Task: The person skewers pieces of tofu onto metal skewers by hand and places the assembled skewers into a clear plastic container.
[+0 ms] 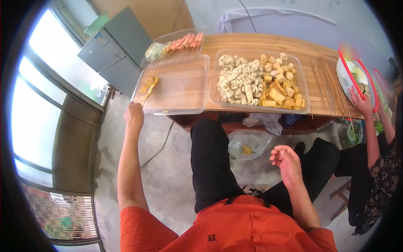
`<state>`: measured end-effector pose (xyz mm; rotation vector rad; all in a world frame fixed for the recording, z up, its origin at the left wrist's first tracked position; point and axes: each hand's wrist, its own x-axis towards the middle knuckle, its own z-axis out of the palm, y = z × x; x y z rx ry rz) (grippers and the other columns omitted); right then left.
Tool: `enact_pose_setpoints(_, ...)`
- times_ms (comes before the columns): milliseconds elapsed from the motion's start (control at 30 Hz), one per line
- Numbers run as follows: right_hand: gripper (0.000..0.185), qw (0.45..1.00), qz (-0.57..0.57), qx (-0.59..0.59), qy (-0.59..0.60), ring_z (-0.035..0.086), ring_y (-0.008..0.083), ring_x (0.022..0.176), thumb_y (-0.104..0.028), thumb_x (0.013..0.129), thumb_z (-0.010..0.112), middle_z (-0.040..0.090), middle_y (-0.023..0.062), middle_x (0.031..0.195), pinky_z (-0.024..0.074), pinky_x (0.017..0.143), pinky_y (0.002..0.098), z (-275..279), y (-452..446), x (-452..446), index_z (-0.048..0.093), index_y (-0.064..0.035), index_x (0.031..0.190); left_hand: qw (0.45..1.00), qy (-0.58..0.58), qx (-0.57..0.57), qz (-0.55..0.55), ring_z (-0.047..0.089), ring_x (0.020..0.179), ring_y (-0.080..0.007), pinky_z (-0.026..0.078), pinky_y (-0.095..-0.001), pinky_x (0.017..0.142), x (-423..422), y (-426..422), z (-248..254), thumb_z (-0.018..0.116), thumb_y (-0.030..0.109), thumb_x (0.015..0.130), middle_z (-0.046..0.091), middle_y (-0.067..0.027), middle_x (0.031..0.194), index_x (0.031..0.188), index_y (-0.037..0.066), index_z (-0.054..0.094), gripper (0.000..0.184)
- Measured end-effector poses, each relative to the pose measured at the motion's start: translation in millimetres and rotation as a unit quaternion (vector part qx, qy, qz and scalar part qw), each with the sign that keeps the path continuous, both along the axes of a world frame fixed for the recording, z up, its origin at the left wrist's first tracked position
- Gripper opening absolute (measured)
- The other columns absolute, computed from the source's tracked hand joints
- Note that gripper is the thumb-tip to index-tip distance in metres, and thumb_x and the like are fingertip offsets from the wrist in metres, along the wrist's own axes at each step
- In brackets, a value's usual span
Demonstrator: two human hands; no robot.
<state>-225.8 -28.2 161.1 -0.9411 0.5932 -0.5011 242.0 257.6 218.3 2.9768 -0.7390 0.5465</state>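
Note:
My left hand is closed at the near left corner of a clear plastic tray. It grips the end of a skewer whose yellow food lies in that tray. My right hand is raised above my lap, away from the table, with its fingers curled; whether it holds anything small is hard to make out. Between the two hands and beyond them, a second clear tray holds pale knotted pieces on its left and tofu cubes and fried yellow pieces on its right.
A third tray at the back left holds skewered pink sausages. Loose wooden skewers lie on the right of the table. At far right, another person's hands touch a red-rimmed basket. A plastic bag is below the table.

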Motion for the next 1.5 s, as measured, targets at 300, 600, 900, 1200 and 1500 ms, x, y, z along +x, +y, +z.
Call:
enact_pose_setpoints(300, 0.020, 0.981, -0.051, -0.182, 0.049, 0.061, 0.0116, 0.078, -0.016, 0.097, 0.051, 0.065, 0.0055, 0.095, 0.0465, 0.070, 0.0246, 44, -35, -25, 0.061, -0.0026, 0.108, 0.931, 0.045, -0.286, -0.221, 0.059, 0.077, -0.0200, 0.047, -0.0297, 0.067, -86, -81, 39, 0.065, 0.007, 0.085, 0.063, -0.0092, 0.097, 0.102, 0.002, 0.067, 0.018)
enact_pose_setpoints(600, 0.017, 0.784, -0.166, -0.540, 0.258, 0.060, 0.0158, 0.061, -0.013, 0.090, 0.056, 0.065, 0.0087, 0.078, 0.0483, 0.059, 0.0297, 58, -161, -53, 0.064, -0.0009, 0.097, 0.795, 0.041, -0.420, -0.435, 0.061, 0.076, -0.0206, 0.049, -0.0295, 0.065, -245, -205, 8, 0.065, -0.002, 0.083, 0.065, -0.0106, 0.090, 0.099, 0.002, 0.067, 0.017)
enact_pose_setpoints(900, 0.017, 0.548, -0.110, -0.614, 0.557, 0.066, 0.0369, 0.082, -0.017, 0.082, 0.058, 0.067, 0.0200, 0.086, 0.0509, 0.070, 0.0450, 26, -269, -12, 0.069, -0.0057, 0.086, 0.751, 0.155, -0.334, -0.548, 0.064, 0.075, -0.0261, 0.052, -0.0336, 0.065, -289, -239, -60, 0.067, -0.004, 0.076, 0.062, -0.0091, 0.086, 0.092, 0.004, 0.066, 0.018)
enact_pose_setpoints(1200, 0.019, 0.489, -0.042, -0.612, 0.620, 0.067, 0.0349, 0.089, -0.016, 0.081, 0.061, 0.069, 0.0196, 0.090, 0.0525, 0.075, 0.0445, 29, -294, 14, 0.070, -0.0019, 0.088, 0.739, 0.188, -0.319, -0.563, 0.064, 0.071, -0.0256, 0.052, -0.0336, 0.062, -289, -249, -65, 0.067, -0.002, 0.076, 0.061, -0.0080, 0.085, 0.091, 0.005, 0.065, 0.017)
enact_pose_setpoints(1500, 0.022, 0.531, -0.005, -0.543, 0.651, 0.067, 0.0292, 0.097, -0.017, 0.082, 0.058, 0.070, 0.0141, 0.103, 0.0536, 0.080, 0.0389, 46, -292, 18, 0.071, -0.0076, 0.097, 0.746, 0.232, -0.309, -0.543, 0.064, 0.075, -0.0272, 0.051, -0.0336, 0.066, -292, -244, -67, 0.065, -0.002, 0.080, 0.063, -0.0105, 0.085, 0.092, 0.004, 0.066, 0.013)
